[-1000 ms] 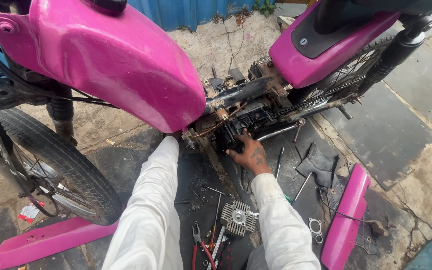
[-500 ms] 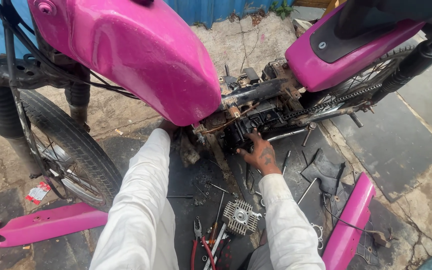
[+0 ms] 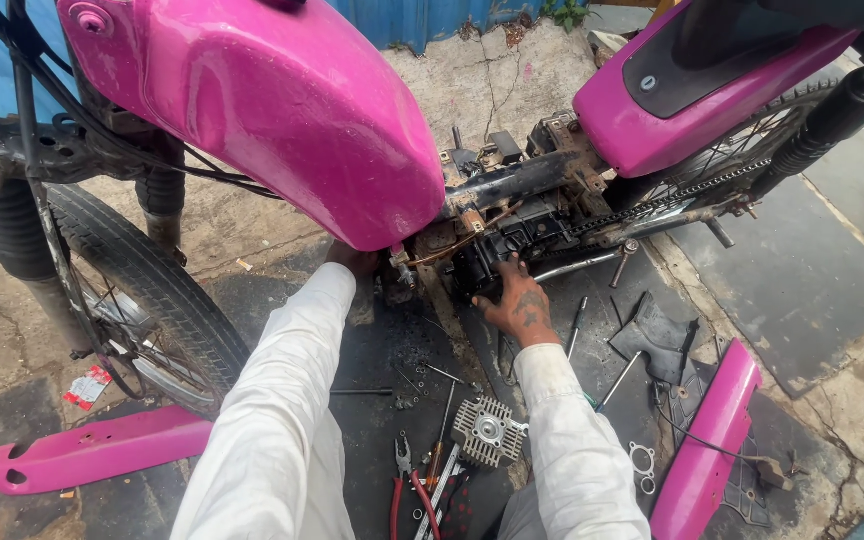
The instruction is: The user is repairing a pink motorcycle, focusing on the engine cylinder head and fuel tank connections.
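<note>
A pink motorcycle stands over me, its fuel tank (image 3: 282, 110) overhead at left and its seat (image 3: 692, 90) at upper right. My right hand (image 3: 520, 300) presses on the dark engine block (image 3: 512, 240) under the frame, fingers spread against it. Only a bit of my left hand (image 3: 352, 258) shows below the tank, reaching into the left side of the engine; its fingers are hidden. Both arms wear white sleeves.
The front wheel (image 3: 142, 290) stands at left. A finned cylinder part (image 3: 489, 430), red-handled pliers (image 3: 407, 485), screwdrivers and rods lie on the oily ground. Pink side panels rest on the ground, one panel (image 3: 92, 450) at lower left, another panel (image 3: 707, 445) at lower right. A gasket (image 3: 642, 460) lies near it.
The view has shifted closer and leftward. My right hand has slid up from beside the engine onto the block. My left arm has stayed reaching under the tank.
</note>
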